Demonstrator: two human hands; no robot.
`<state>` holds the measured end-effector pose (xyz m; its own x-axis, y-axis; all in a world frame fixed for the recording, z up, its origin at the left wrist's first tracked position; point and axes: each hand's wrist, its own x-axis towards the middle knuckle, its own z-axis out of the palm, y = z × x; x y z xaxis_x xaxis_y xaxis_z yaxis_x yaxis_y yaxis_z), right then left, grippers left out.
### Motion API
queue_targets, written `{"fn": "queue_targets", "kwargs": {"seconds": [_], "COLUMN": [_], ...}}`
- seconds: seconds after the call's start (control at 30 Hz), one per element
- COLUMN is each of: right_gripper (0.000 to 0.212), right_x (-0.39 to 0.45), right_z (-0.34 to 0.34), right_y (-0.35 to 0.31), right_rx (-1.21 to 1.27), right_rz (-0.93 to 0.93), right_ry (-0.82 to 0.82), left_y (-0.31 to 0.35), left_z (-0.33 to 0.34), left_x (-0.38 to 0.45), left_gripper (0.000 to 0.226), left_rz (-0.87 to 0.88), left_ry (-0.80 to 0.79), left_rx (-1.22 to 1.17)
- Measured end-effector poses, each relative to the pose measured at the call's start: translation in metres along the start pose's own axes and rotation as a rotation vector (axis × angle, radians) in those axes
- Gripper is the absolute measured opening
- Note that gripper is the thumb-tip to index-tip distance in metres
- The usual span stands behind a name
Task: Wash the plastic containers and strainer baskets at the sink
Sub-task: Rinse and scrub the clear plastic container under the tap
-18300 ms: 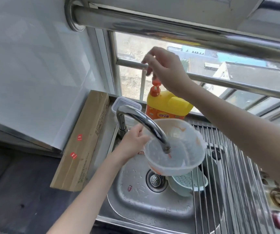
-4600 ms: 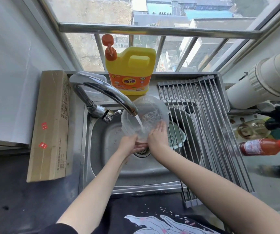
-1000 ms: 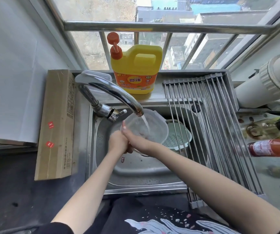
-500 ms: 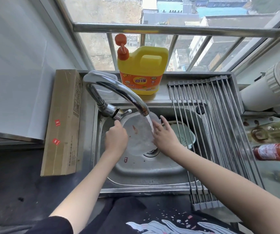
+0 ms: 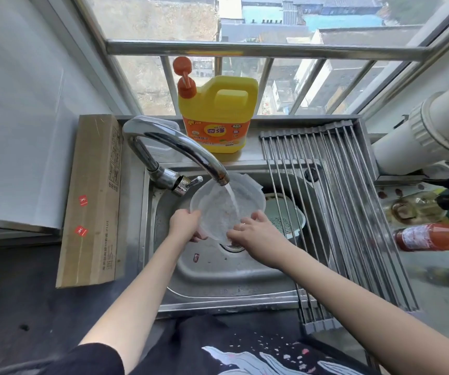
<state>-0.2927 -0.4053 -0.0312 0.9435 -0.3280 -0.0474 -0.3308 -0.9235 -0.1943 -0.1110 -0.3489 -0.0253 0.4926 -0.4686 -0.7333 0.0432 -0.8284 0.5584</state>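
Going left to right: there's a long cardboard box (image 5: 90, 201) lying on the counter beside the sink (image 5: 218, 277). A clear lidded tub (image 5: 161, 142) sits behind the faucet (image 5: 174, 147), mostly blocked by the spout, so I can't make out much of it. Water runs into the translucent plastic container (image 5: 226, 207), held tilted over the drain. The left hand (image 5: 184, 224) grips its near-left rim, fingers curled around the edge. The right hand (image 5: 256, 235) is at the near-right rim, fingers spread against the wall; whether the thumb hooks around it is hard to tell. The green strainer basket (image 5: 285, 220) sits in the sink's right side, half hidden under the roll-up drying rack (image 5: 334, 212). The yellow detergent jug (image 5: 218, 115) stands on the ledge behind. At far right a red bottle (image 5: 429, 236) is cut off by the frame edge.

Compared with half a second back, the container has turned from nearly on edge to open side up, and both hands have dropped to its near rim.
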Motion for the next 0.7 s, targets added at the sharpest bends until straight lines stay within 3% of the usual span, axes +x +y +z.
{"fn": "queue_targets", "kwargs": {"seconds": [0.1, 0.23, 0.4, 0.53, 0.7], "right_gripper": [0.029, 0.020, 0.013, 0.027, 0.030], "right_x": [-0.001, -0.002, -0.005, -0.018, -0.023], "right_z": [0.000, 0.009, 0.030, 0.035, 0.019], "right_y": [-0.004, -0.018, -0.026, -0.020, -0.009], "right_rx": [0.015, 0.008, 0.119, -0.044, -0.255], "right_rz": [0.069, 0.182, 0.266, 0.268, 0.127], "right_ry": [0.007, 0.084, 0.200, 0.237, 0.278], "left_y": [0.011, 0.021, 0.031, 0.013, 0.006], "left_z": [-0.004, -0.009, 0.004, 0.007, 0.024], "left_x": [0.002, 0.000, -0.014, -0.013, -0.005], "left_gripper": [0.022, 0.027, 0.032, 0.040, 0.050], "left_rz": [0.088, 0.303, 0.479, 0.574, 0.473], "left_ry": [0.040, 0.221, 0.341, 0.354, 0.320], "left_rx": [0.145, 0.445, 0.569, 0.427, 0.061]}}
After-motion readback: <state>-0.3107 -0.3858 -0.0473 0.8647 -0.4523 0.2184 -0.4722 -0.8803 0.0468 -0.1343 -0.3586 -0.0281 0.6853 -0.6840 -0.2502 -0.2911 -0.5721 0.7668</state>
